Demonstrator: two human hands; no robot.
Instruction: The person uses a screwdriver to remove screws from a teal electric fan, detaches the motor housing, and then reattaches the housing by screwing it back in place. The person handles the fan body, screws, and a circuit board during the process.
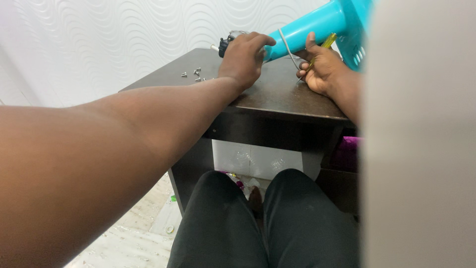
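L hand (244, 55) clamped over end of turquoise fan stem (310, 26); screws (196, 74) just left. R hand (322, 67) pinching yellow screwdriver (325, 45) under stem.

Dark brown wooden table (277, 97), small, seen from the near side w/ a deep apron under the top. Near its far left corner: a loose cluster of small silver screws (196, 74), lying apart from each other (exact count hard to tell). Along the far edge a turquoise plastic tube (310, 25) slants up to the right, lower end over the top. Both hands rest on the top approx. mid-to-right, by the far edge.
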